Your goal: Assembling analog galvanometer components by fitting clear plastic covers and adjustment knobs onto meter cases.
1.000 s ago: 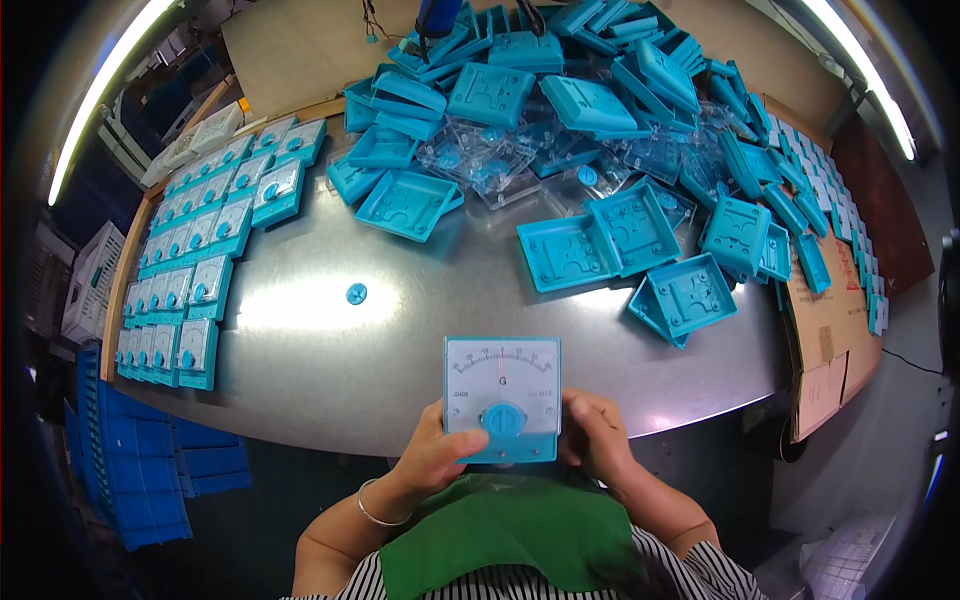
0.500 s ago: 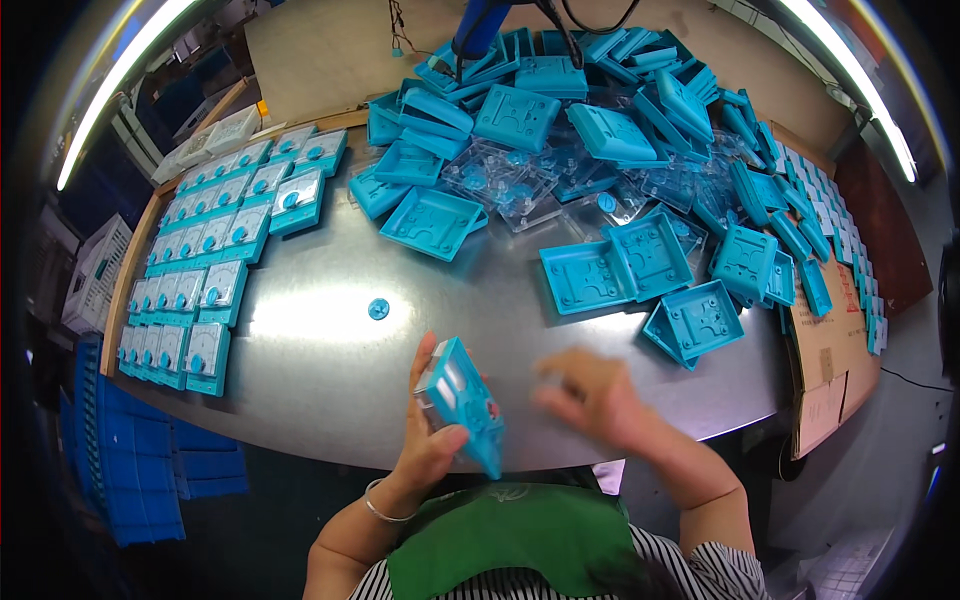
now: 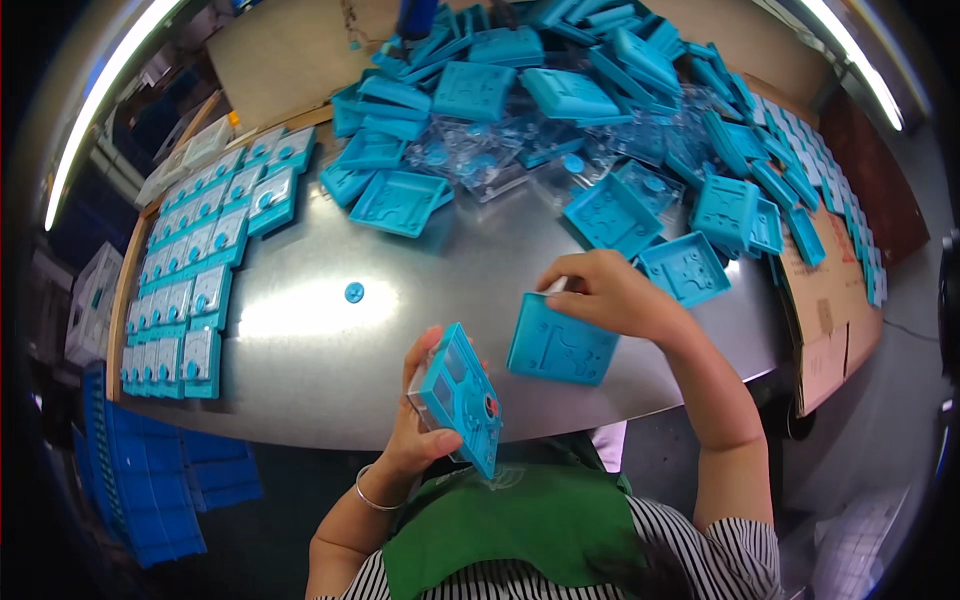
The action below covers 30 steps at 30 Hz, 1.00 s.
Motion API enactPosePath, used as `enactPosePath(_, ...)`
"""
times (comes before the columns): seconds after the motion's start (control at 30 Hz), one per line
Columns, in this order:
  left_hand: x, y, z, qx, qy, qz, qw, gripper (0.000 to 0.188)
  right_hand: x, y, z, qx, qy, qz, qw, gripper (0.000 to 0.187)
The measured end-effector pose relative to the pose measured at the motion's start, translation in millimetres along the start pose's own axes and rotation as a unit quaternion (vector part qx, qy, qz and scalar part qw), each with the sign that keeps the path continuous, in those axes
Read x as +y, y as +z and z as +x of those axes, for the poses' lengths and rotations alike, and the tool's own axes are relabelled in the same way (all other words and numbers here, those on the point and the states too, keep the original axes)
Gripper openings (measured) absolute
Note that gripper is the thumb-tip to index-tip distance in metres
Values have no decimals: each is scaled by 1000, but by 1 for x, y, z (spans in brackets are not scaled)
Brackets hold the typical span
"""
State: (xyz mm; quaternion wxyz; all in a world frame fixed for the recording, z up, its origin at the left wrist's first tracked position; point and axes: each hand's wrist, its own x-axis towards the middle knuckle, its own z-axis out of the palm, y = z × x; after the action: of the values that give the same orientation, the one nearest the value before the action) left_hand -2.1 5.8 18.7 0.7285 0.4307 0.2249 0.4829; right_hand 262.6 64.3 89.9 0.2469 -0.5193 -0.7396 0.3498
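My left hand (image 3: pixel 408 435) is closed round a turquoise plastic housing part (image 3: pixel 462 385) with a clear cover on its left side. It is tilted, its open inner side facing right, and a small red and dark part shows within. My right hand (image 3: pixel 610 290) grips the upper edge of a turquoise plastic shell (image 3: pixel 565 342), thumb and fingers pinching its rim. The shell's moulded flat back faces me, just right of the left hand's piece and apart from it. A small round blue knob (image 3: pixel 354 292) lies on the metal table (image 3: pixel 300 390).
Beyond my hands is a heap of turquoise shells (image 3: pixel 475 92) and clear covers (image 3: pixel 480 160). Rows of assembled units with knobs (image 3: pixel 203 295) stand at the left, others (image 3: pixel 835 180) at the far right. A cardboard sheet (image 3: pixel 825 320) borders the right side.
My right hand, empty and blurred before, now holds a shell; one of the nearby shells has left its place by the heap. The left hand still holds its housing part. The view has shifted slightly.
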Motion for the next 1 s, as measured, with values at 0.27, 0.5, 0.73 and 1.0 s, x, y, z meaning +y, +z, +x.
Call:
enactPosePath(0.27,-5,-8,-1,10,29,25,999,101,15,41,-48,58,-23,-254,965,69)
enactPosePath(0.5,-14,-2,9,-24,85,7,996,100,-11,63,-64,44,-101,96,989,78)
enactPosePath(0.73,-23,-7,9,-42,106,39,993,99,-17,90,-59,52,-135,98,985,81)
enactPosePath(1.0,-25,-15,1,-8,127,59,990,104,-25,116,-51,72,-155,92,981,81)
